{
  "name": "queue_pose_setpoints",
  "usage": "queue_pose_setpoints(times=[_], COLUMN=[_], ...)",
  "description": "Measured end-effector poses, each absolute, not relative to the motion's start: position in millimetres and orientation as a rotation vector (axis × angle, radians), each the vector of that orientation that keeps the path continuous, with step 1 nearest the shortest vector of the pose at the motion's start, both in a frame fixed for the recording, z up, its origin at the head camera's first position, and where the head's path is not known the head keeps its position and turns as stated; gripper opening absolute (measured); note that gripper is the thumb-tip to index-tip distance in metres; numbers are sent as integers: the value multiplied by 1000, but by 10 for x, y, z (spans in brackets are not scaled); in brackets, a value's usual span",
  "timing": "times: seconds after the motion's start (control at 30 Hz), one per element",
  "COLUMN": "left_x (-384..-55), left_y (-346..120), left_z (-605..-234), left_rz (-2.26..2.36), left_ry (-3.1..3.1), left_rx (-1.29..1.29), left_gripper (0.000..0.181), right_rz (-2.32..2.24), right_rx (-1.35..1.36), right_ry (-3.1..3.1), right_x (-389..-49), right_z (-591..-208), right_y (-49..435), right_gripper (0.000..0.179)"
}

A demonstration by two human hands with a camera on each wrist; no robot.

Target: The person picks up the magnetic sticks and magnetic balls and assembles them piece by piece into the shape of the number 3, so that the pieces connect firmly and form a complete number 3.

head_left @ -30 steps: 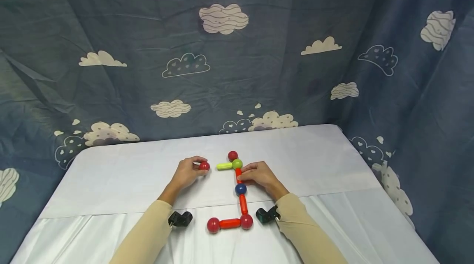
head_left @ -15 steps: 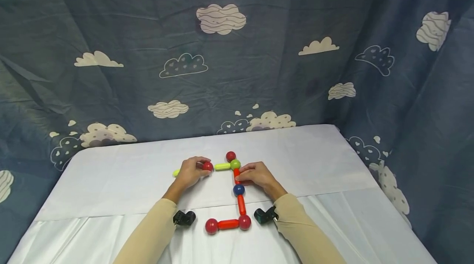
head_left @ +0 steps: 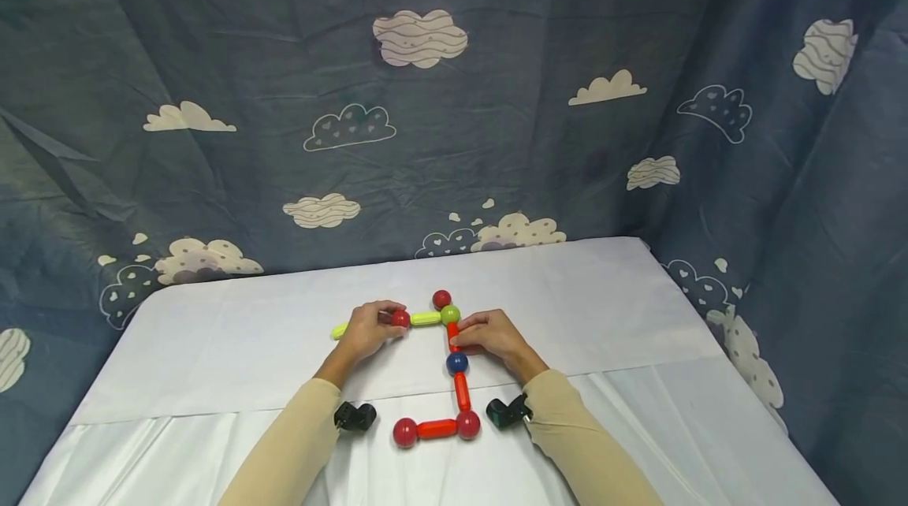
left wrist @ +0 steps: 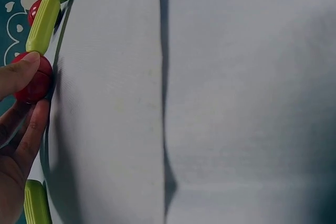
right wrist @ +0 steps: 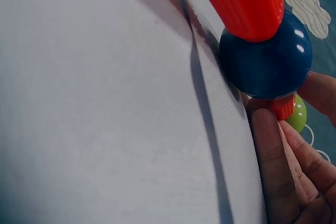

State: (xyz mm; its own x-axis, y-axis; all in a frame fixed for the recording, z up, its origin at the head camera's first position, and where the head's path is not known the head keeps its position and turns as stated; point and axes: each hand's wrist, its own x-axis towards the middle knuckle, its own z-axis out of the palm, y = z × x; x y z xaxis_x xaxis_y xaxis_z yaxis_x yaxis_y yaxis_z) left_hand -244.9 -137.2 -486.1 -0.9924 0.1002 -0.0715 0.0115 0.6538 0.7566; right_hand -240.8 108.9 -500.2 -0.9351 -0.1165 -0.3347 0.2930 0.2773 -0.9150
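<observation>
My left hand [head_left: 366, 330] pinches a red ball [head_left: 400, 319] between thumb and fingers. In the left wrist view that ball [left wrist: 38, 83] meets the end of a yellow-green stick [left wrist: 44, 23], whose other end joins a green ball [head_left: 450, 314]. From the green ball a red stick [head_left: 452, 336] runs down to a blue ball [head_left: 457, 362]; my right hand [head_left: 494, 339] grips this stick. The right wrist view has the blue ball [right wrist: 268, 59] up close, fingers around the stick behind it. Another red ball [head_left: 442, 299] sits against the green one's far side.
Below the blue ball, a second red stick [head_left: 462, 392] leads to a red ball [head_left: 468, 425], then a red stick [head_left: 437, 429] and another red ball [head_left: 405, 433]. Behind my left hand lies a yellow-green stick [head_left: 339, 331]. A cloud-patterned curtain [head_left: 454, 135] hangs beyond the white-covered table [head_left: 589, 285].
My left hand has moved right with the red ball, from a gap to the end of the yellow-green stick. The stick behind that hand has come into view. My right hand keeps its grip.
</observation>
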Motion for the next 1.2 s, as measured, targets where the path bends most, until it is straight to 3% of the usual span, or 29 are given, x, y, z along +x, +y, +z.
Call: queue_pose_setpoints(times=[0.53,0.83,1.2], left_x=[-2456,-2426,-2315], left_y=[-1430,-1741,-2067], left_z=[-4820,-4675,-4668], left_rz=[1220,1178,1160], left_ry=[2783,2862,2863], left_rx=[118,148,11], left_gripper=[39,36,34], right_rz=[-1652,-1653,-1675], right_rx=[185,190,166], right_ry=[2254,2263,2260], right_x=[-2396,-2393,-2387], right_z=[-4986,-4994,-4986], right_y=[1054,1076,1074], right_gripper=[25,26,26])
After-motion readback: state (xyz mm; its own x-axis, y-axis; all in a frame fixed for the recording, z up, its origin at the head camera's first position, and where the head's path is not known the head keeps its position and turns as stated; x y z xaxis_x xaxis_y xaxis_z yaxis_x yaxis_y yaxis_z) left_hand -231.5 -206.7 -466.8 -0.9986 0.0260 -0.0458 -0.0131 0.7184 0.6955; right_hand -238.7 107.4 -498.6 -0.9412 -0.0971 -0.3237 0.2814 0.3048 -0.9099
